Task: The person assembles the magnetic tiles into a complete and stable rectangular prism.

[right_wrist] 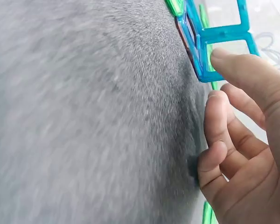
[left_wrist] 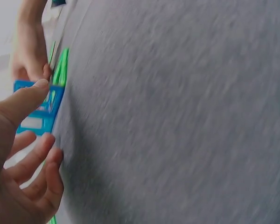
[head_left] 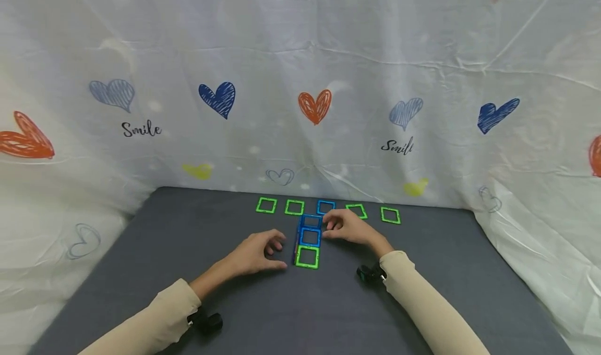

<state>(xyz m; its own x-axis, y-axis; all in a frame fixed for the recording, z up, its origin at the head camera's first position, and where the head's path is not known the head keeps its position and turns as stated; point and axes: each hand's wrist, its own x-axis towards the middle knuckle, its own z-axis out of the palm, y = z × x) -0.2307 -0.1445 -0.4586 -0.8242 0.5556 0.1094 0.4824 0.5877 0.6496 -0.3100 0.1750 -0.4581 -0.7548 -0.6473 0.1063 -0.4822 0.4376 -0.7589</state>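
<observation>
A small structure of square magnetic tiles stands mid-table in the head view, with blue frames (head_left: 310, 229) at its far part and a green frame (head_left: 307, 267) at the near end. A dark reddish edge shows along its left side. To its left, my left hand (head_left: 255, 251) is held apart from it, thumb and fingers spread and relaxed, nothing between them. At the right side is my right hand (head_left: 349, 226), fingers loosely bent, fingertips close beside the blue frames. In the right wrist view, the thumb (right_wrist: 245, 70) overlaps a blue frame (right_wrist: 228, 33).
Along the table's back edge lie several flat tiles: green frames (head_left: 266, 211) (head_left: 294, 213) on the left, a blue frame (head_left: 326, 202) in the middle, more green frames (head_left: 391, 222) on the right. A white curtain (head_left: 263, 135) printed with hearts hangs behind the dark grey tabletop (head_left: 338, 313).
</observation>
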